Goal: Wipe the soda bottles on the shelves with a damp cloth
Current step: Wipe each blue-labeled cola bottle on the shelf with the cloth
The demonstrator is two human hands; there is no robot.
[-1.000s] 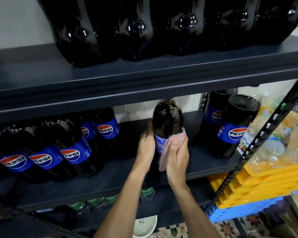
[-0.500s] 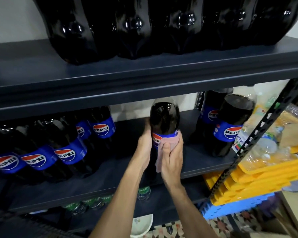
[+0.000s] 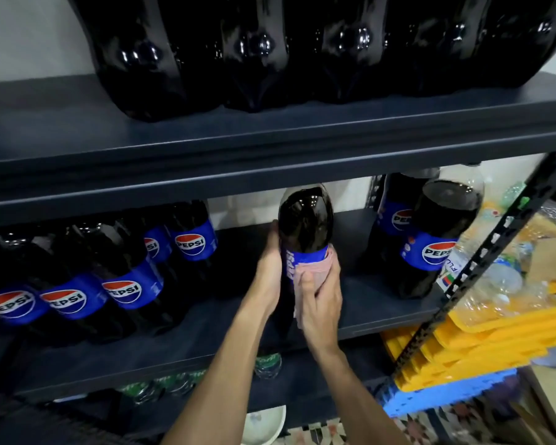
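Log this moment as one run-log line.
left hand: grips Pepsi bottle | right hand: presses pink cloth to bottle's blue label | location: middle shelf

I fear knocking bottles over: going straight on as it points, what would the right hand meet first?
The right hand presses a pink cloth against the held Pepsi bottle, so likely that bottle first.

A dark Pepsi bottle (image 3: 305,220) with a blue label is upright at the middle shelf (image 3: 206,342) — a pink cloth (image 3: 315,268) wrapped against the label's right side. To either side stand other Pepsi bottles (image 3: 126,284).
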